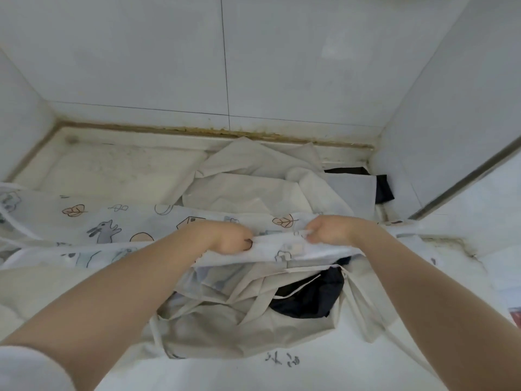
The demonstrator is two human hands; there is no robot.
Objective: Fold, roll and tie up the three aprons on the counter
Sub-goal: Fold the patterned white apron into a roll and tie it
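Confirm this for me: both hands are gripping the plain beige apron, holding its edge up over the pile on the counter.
Not quite. The head view shows the left hand and right hand gripping the printed apron with rabbits and leaves, not the beige apron, which lies underneath in the pile. The rest holds.

The printed apron (118, 221) is white with a scattered pattern: a grey rabbit, tan leaves outlined in dark line, tan rounded shapes and pale blue-grey figures; the plain apron (248, 190) is a flat cream-beige with no print, its straps the same shade; the dark apron (310, 297) is black with a thin white cord across it; the counter (112, 162) is white with grey smudges; the wall tiles (169, 66) are pale grey-white, their base seam stained yellow-brown; one sleeve (25, 368) is white.
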